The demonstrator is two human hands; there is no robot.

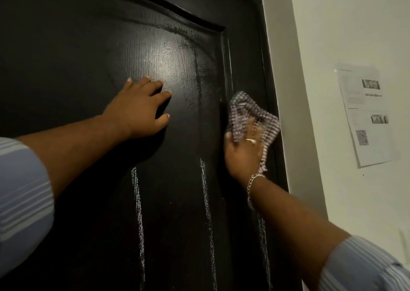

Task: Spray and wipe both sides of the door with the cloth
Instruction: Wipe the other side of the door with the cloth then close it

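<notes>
A black panelled door (93, 53) fills most of the view, with wet smears on its upper panel and pale streaks running down lower on it. My left hand (139, 109) lies flat on the panel with fingers spread. My right hand (243, 151) presses a checked cloth (248, 111) against the panel's right moulding. The cloth bunches above the fingers and a strip of it hangs past the wrist. No spray bottle is in view.
The door's right edge meets a white frame (281, 91) and a white wall (346, 24). Printed sheets of paper (368, 117) are stuck on the wall to the right of the door.
</notes>
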